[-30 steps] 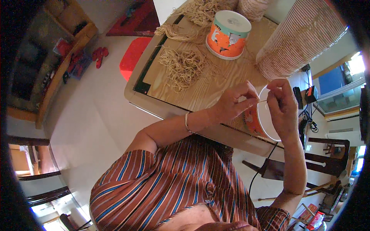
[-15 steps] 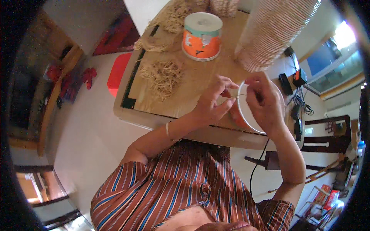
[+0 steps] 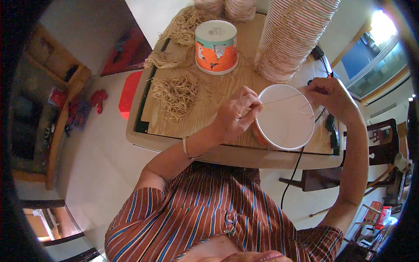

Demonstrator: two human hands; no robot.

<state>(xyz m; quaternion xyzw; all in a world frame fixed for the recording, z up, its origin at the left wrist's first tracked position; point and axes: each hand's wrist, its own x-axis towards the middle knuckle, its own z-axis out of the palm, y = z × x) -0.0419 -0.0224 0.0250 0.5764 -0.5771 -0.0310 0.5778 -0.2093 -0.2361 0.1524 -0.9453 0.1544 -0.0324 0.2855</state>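
A round paper tub [image 3: 286, 124], white inside with an orange outer wall, sits near the table's front edge with its mouth facing up toward me. Across that mouth runs a thin tan string [image 3: 283, 100], drawn nearly straight between my hands. At the tub's left rim, my left hand [image 3: 240, 112] pinches one part of the string between thumb and fingers. My right hand [image 3: 329, 95], beyond the right rim, is closed on the string too; its fingertips are partly hidden. A curled loose end of string hangs over the tub's right side.
Behind my left hand lie a tangled pile of tan strings [image 3: 176, 97] and an upside-down orange and green tub [image 3: 216, 50]. Tall stacked tubs [image 3: 292, 39] lean at the back right. Black cables and adapters [image 3: 334, 126] line the table's right side.
My hands have moved apart: the right went outward to the right of the tub, stretching the string across its mouth. My left fingers have closed into a pinch.
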